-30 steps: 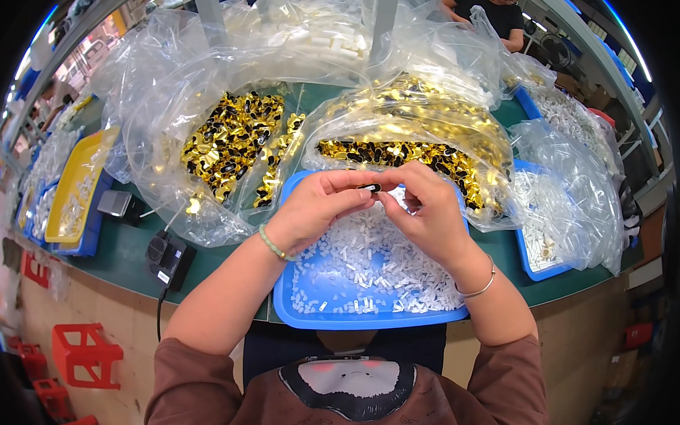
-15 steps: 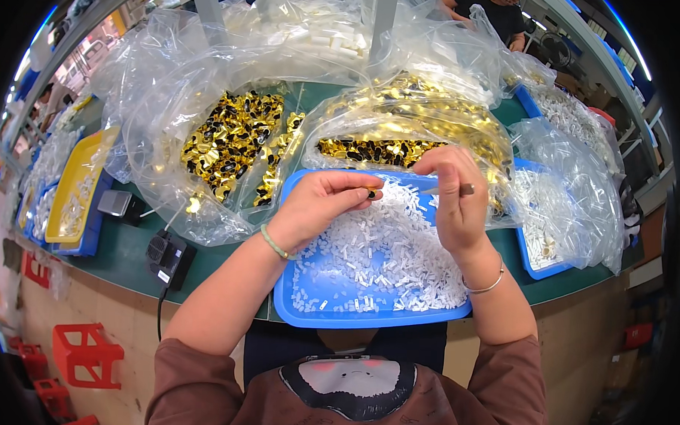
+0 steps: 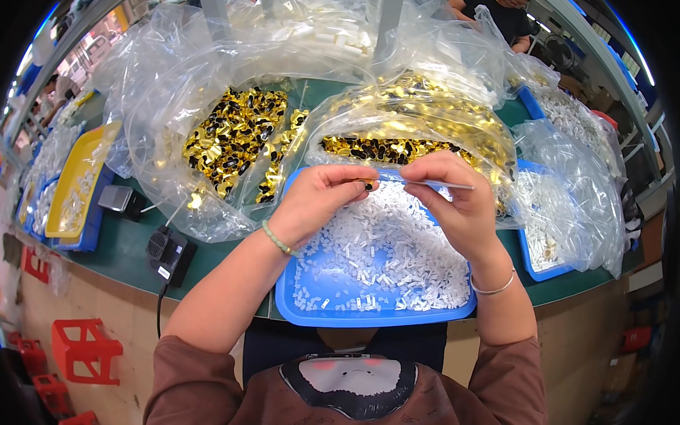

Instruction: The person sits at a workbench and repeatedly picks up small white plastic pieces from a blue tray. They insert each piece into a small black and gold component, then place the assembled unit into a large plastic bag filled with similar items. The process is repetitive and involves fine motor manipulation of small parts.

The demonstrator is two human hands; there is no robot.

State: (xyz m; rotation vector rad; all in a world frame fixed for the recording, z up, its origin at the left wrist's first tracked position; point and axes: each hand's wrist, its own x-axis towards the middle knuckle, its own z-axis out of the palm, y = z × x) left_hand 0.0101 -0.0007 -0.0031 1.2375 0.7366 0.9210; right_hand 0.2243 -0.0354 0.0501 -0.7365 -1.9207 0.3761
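Note:
My left hand (image 3: 319, 200) pinches a small gold-and-black piece (image 3: 369, 186) between thumb and fingertips, above the far edge of a blue tray (image 3: 374, 317). My right hand (image 3: 454, 198) is closed on a thin, pale, rod-like tool (image 3: 453, 186), which lies nearly level across the fingers. Its inner end is close to the piece in my left hand; whether they touch I cannot tell. Many small white plastic pieces (image 3: 420, 279) are spread over the tray below both hands.
Clear bags with gold-and-black pieces (image 3: 234, 137) and more gold parts (image 3: 409, 149) lie beyond the tray. A yellow tray (image 3: 79, 185) stands left, near a black device (image 3: 166, 253) with a cable. At right is another blue tray (image 3: 541, 242). A person (image 3: 500, 16) sits across the table.
My right hand has moved left, toward my left hand, and its tool has turned to lie level with its end near the piece. The left hand has barely shifted.

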